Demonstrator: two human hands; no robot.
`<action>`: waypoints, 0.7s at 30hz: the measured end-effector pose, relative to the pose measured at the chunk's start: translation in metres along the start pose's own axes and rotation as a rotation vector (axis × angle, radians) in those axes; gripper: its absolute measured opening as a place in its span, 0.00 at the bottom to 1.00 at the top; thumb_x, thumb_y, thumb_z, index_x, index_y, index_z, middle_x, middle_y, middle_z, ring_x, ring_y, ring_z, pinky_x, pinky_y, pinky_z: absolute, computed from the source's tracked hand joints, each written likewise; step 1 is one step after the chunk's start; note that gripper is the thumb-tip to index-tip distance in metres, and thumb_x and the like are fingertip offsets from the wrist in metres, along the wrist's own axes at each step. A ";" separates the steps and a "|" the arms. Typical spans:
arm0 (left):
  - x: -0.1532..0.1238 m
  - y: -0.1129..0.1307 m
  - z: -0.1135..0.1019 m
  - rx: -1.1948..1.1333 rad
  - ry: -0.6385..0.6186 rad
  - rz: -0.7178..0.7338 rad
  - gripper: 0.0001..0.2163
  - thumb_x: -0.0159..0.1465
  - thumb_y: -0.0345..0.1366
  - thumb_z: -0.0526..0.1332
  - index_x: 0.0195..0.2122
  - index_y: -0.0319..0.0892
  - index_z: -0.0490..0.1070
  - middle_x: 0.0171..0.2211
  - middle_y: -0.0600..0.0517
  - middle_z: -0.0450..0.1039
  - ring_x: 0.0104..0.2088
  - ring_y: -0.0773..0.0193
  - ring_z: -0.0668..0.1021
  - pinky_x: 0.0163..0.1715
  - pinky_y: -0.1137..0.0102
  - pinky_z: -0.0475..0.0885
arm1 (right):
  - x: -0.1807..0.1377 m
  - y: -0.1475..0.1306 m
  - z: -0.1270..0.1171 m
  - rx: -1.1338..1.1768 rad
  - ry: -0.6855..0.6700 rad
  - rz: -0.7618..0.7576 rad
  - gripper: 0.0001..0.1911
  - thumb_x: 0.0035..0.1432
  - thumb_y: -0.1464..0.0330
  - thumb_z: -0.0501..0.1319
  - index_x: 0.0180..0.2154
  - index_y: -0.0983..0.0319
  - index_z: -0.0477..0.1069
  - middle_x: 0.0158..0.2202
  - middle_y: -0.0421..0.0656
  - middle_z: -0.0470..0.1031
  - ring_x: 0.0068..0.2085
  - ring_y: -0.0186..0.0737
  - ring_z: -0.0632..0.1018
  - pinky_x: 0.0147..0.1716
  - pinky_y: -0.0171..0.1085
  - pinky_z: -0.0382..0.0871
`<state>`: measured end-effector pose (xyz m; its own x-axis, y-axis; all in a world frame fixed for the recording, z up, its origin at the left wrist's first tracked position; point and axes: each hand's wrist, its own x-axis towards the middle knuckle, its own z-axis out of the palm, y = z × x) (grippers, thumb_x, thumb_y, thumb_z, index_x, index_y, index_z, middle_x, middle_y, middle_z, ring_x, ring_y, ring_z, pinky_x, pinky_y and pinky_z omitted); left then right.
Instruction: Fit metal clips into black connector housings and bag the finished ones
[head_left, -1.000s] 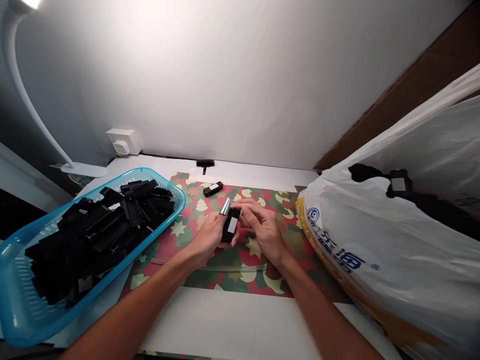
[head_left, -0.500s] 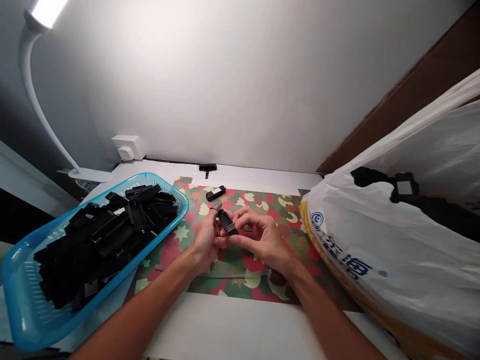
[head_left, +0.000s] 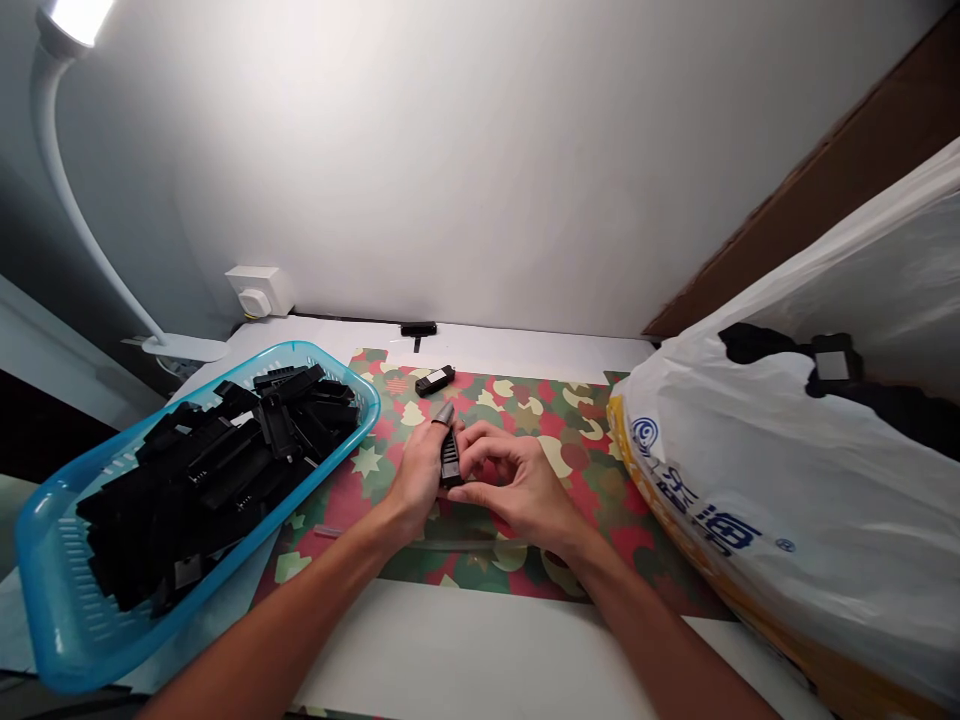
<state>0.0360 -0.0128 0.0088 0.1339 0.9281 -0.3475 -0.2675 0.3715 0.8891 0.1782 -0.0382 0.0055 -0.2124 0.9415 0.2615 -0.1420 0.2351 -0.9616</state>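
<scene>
Between my two hands, above the camouflage-patterned mat (head_left: 517,575), is a small black ribbed plastic part (head_left: 450,462). My left hand (head_left: 418,468) is closed around its left side, and the thumb wears a grey cap (head_left: 445,413). On the other side, my right hand (head_left: 517,485) pinches the part's lower end between thumb and fingers. Some of the fingertips are hidden behind the part. Just beyond my hands, a black part with a white label (head_left: 435,380) lies on the mat.
A blue plastic basket (head_left: 225,595) heaped with black plastic parts (head_left: 217,460) stands at the left. Another black piece (head_left: 418,329) lies near the wall. A white desk lamp (head_left: 184,347) stands at the back left. On the right bulges a large white plastic bag (head_left: 750,450).
The black part has turned to stand more upright in my left hand. My right hand has shifted slightly left with it. The whole view has moved a little.
</scene>
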 end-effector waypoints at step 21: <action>-0.002 0.003 0.002 0.082 0.033 -0.034 0.18 0.63 0.54 0.65 0.39 0.44 0.71 0.21 0.60 0.64 0.17 0.69 0.65 0.14 0.75 0.59 | 0.004 -0.008 -0.014 0.085 -0.109 0.071 0.23 0.53 0.49 0.77 0.27 0.58 0.74 0.34 0.42 0.73 0.38 0.43 0.75 0.39 0.42 0.75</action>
<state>0.0367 -0.0137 0.0124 0.1100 0.9157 -0.3865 -0.1842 0.4009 0.8974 0.1917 -0.0335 0.0134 -0.3278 0.9223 0.2046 -0.2030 0.1428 -0.9687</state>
